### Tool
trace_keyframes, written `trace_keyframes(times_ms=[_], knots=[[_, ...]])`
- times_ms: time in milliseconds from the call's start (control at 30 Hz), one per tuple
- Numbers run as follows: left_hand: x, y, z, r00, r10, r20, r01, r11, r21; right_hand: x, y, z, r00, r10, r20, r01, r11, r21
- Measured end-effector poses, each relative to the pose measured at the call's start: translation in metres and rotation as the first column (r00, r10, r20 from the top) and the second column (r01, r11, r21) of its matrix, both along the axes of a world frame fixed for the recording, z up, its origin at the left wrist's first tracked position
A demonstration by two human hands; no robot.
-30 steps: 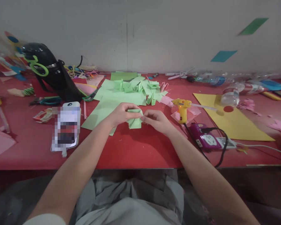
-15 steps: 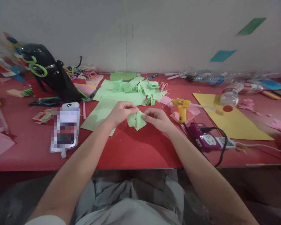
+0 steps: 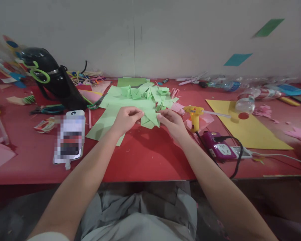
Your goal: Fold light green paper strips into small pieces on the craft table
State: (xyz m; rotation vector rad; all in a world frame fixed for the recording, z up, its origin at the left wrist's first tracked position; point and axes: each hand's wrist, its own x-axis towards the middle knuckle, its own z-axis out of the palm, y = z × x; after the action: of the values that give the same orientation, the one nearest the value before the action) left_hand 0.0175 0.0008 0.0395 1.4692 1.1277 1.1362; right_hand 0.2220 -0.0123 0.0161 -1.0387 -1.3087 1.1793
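A folded piece of light green paper (image 3: 150,121) is held up between my two hands, over the front part of the red table. My left hand (image 3: 128,119) pinches its left side between thumb and fingers. At its right edge my right hand (image 3: 172,122) grips it the same way; the fingertips behind the paper are partly hidden. Just beyond lie flat green sheets (image 3: 102,124), with several folded green paper pieces (image 3: 137,92) resting on them. A yellow glue gun (image 3: 195,118) stands to the right of my right hand.
A phone (image 3: 70,137) lies on the left, with a black bottle (image 3: 52,78) leaning behind it. On the right are a purple power socket (image 3: 219,147) with cables, a yellow sheet (image 3: 261,134) and clear plastic bottles (image 3: 245,102). The red table's (image 3: 145,167) front edge is near my lap.
Both hands have moved slightly away from me and apart, the right one to the right. The folded green paper has turned and now shows a different, wider shape with slanted creases.
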Motion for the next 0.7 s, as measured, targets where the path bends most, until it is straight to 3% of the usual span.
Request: trace_keyframes(times_ms=[100, 233, 400, 700], knots=[[-0.0008, 0.0021, -0.0024, 0.999, 0.0, 0.038, 0.002, 0.999, -0.049, 0.0011, 0.0007, -0.0017, 1.0, -0.02, 0.024, 0.02, 0.999, 0.032], [-0.0005, 0.0013, -0.004, 0.997, -0.064, -0.044, 0.062, 0.997, -0.047, 0.0025, 0.0011, -0.0022, 0.999, -0.03, 0.02, 0.03, 0.999, 0.026], [0.003, -0.0026, -0.0046, 0.986, -0.133, -0.104, 0.137, 0.99, 0.026, -0.0003, -0.003, 0.0034, 0.992, 0.012, 0.122, -0.018, 0.999, 0.05], [0.0053, -0.0035, -0.0065, 0.966, -0.227, -0.121, 0.231, 0.973, 0.016, -0.0007, -0.0057, 0.0052, 0.978, 0.088, 0.187, -0.105, 0.991, 0.085]])
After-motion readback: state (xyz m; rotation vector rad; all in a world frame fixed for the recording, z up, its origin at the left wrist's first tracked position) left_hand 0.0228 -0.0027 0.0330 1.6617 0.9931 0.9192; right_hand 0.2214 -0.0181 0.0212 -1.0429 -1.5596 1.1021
